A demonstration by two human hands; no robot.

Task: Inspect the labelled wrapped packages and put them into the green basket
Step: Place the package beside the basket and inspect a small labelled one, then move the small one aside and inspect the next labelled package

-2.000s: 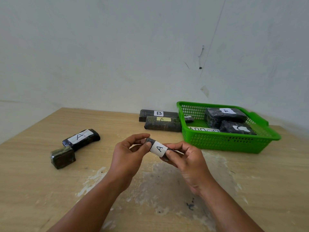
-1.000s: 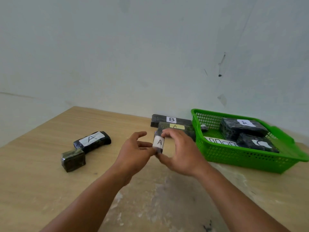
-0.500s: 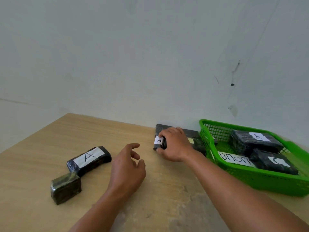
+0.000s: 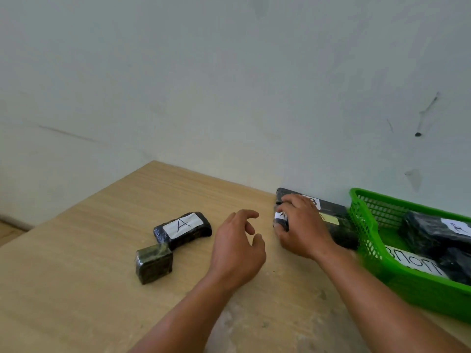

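Counter meets the wall behind the basket. Long packs lie just left of the basket, crowding its side. Right hand grips a small A pack against them; left hand hovers farther left, fingers loose, empty.

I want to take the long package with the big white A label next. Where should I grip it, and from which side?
I would grip the long package across its narrow width, toward its right end, from above with the open left hand beside it. It lies flat, and the small unlabelled block crowds its left end.
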